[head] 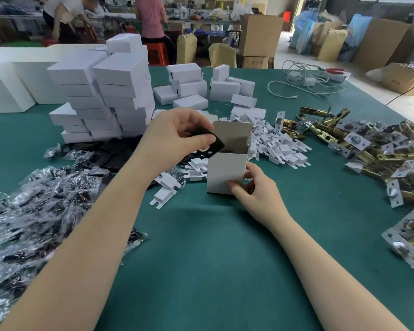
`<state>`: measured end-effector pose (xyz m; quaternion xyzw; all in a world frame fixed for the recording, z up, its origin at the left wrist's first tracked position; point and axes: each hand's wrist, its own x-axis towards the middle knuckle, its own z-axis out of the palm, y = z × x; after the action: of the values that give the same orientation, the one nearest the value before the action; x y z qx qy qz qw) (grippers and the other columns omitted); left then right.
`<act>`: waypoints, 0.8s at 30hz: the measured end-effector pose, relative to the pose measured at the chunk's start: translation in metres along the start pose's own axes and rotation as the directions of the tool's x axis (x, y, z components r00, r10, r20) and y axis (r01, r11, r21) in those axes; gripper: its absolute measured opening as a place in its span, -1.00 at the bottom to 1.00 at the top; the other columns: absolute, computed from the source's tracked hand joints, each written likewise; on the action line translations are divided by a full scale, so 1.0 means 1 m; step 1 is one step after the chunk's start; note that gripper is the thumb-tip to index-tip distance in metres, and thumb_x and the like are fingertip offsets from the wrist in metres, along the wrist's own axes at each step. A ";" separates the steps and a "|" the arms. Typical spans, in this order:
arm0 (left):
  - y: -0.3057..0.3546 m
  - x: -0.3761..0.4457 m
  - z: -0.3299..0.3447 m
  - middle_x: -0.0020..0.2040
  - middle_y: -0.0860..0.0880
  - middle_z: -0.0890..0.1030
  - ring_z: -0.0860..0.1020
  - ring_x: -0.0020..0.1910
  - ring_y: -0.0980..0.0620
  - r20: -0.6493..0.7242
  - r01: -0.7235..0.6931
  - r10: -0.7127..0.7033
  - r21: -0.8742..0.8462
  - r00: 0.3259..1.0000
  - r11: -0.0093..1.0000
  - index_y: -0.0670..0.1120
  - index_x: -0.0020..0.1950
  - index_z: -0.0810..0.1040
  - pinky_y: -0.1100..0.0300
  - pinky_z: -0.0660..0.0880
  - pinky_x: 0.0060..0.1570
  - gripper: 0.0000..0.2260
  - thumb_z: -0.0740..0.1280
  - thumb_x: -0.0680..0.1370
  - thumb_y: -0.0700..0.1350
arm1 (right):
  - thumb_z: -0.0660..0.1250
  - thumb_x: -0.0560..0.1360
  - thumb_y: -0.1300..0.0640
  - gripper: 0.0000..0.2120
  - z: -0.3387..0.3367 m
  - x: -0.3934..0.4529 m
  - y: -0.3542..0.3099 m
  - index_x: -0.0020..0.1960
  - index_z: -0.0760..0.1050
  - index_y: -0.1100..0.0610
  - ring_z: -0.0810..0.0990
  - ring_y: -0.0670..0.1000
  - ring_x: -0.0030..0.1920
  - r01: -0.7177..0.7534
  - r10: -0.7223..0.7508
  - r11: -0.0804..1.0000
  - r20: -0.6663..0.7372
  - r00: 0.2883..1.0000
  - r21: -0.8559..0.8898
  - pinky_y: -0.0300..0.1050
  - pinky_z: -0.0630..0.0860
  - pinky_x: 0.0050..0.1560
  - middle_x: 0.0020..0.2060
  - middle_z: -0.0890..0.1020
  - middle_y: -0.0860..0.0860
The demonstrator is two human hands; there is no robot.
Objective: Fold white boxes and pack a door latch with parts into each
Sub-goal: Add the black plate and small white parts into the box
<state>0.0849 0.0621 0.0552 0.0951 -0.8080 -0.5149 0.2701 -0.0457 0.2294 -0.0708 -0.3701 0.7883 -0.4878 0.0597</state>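
here, left hand (182, 133) grip pinching black plate (214, 145) over open white box (226, 173), right hand (251, 187) grasping box base

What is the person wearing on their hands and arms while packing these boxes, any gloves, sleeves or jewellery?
Nothing that the picture shows. Both the left hand and the right hand are bare, with no gloves. Both forearms are uncovered as far as the frame's lower edge, so no sleeve shows. No watch, bracelet or ring is visible, and the fingers carry no tape or markings.
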 end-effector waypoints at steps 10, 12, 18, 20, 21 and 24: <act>0.019 0.034 0.021 -0.04 0.18 0.63 0.58 -0.12 0.32 0.161 -0.102 0.050 0.336 0.986 0.936 0.15 0.03 0.61 0.51 0.45 -0.17 -0.79 0.31 0.61 -0.18 | 0.33 0.54 -0.12 -0.65 0.000 0.001 0.001 0.30 0.40 -0.23 0.52 -0.15 -0.32 -0.040 0.041 0.998 -0.021 0.999 0.040 -0.34 0.41 -0.31 -0.07 0.60 -0.25; 0.019 0.041 0.022 -0.02 0.13 0.65 0.59 -0.07 0.27 0.184 -0.104 0.034 0.387 0.982 0.916 0.14 0.02 0.61 0.51 0.46 -0.10 -0.81 0.32 0.60 -0.16 | 0.32 0.54 -0.11 -0.64 0.000 0.002 0.001 0.33 0.40 -0.20 0.51 -0.15 -0.33 -0.044 0.045 0.998 -0.016 0.999 0.042 -0.33 0.41 -0.30 -0.06 0.60 -0.26; 0.019 0.048 0.028 -0.18 0.25 0.66 0.63 -0.10 0.33 0.142 -0.050 0.013 0.259 0.990 0.965 0.10 -0.03 0.62 0.55 0.45 -0.13 -0.81 0.34 0.59 -0.21 | 0.32 0.53 -0.14 -0.66 -0.001 0.001 -0.001 0.27 0.37 -0.31 0.51 -0.17 -0.31 -0.060 0.059 0.997 0.003 0.998 0.041 -0.19 0.43 -0.26 -0.06 0.60 -0.27; 0.017 0.046 0.030 -0.26 0.32 0.64 0.61 -0.15 0.39 0.138 -0.032 0.002 0.217 0.990 0.976 0.10 -0.06 0.62 0.58 0.41 -0.18 -0.81 0.36 0.58 -0.21 | 0.31 0.52 -0.16 -0.67 -0.001 0.001 -0.001 0.26 0.36 -0.35 0.52 -0.17 -0.31 -0.062 0.062 0.997 0.006 0.998 0.046 -0.19 0.43 -0.27 -0.06 0.60 -0.28; 0.015 0.046 0.032 -0.24 0.32 0.64 0.60 -0.15 0.42 0.155 -0.031 -0.006 0.233 0.988 0.972 0.10 -0.06 0.63 0.59 0.40 -0.18 -0.81 0.37 0.57 -0.20 | 0.32 0.52 -0.15 -0.66 -0.001 0.000 -0.001 0.26 0.36 -0.34 0.52 -0.17 -0.31 -0.061 0.061 0.997 0.004 0.998 0.047 -0.20 0.42 -0.27 -0.06 0.60 -0.29; 0.011 0.043 0.035 -0.07 0.23 0.66 0.58 -0.07 0.41 0.235 -0.076 -0.020 0.392 0.972 0.917 0.10 -0.03 0.66 0.49 0.47 -0.03 -0.84 0.39 0.55 -0.18 | 0.32 0.52 -0.15 -0.63 -0.001 0.000 -0.001 0.31 0.37 -0.29 0.53 -0.18 -0.29 -0.062 0.062 0.997 0.001 0.998 0.039 -0.20 0.43 -0.25 -0.05 0.60 -0.28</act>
<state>0.0314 0.0761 0.0676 0.0749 -0.9232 -0.3435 0.1553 -0.0462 0.2296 -0.0698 -0.3442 0.7896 -0.5012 0.0820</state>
